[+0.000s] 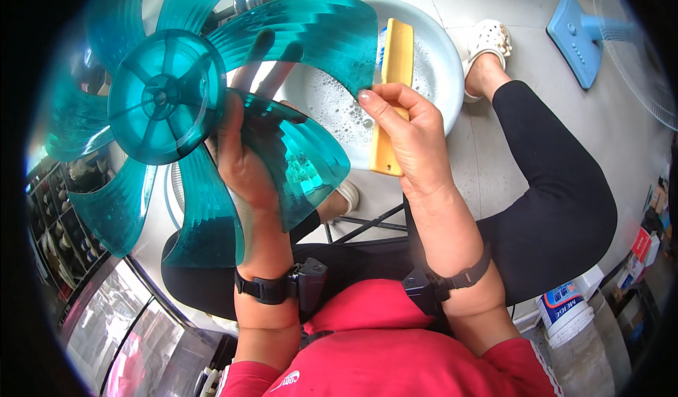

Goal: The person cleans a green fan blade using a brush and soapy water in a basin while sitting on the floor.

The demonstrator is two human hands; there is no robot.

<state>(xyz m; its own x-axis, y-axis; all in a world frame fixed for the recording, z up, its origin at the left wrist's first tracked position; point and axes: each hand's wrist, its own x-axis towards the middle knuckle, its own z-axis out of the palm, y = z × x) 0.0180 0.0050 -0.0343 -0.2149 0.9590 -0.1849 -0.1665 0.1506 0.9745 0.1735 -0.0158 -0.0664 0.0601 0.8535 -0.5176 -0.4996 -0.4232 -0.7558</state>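
Note:
A translucent teal plastic fan blade wheel (167, 98) is held up at the left, its ribbed hub facing me. My left hand (246, 159) grips it near the hub, with some fingers seen through the blades. The thumb and forefinger of my right hand (408, 127) pinch the tip of the upper right blade. Behind that hand, a yellow brush handle or bar (398, 53) lies across a pale blue basin (450, 79) holding soapy water; a bit of blue shows beside it. Whether my right hand also touches the yellow piece, I cannot tell.
A light blue fan base (574, 39) stands on the tiled floor at upper right, beside a clear fan grille (635, 79). A white bucket (567, 312) lies at lower right. Shelving with assorted goods (58, 227) lines the left. Dark crossed metal legs (371, 222) show between my legs.

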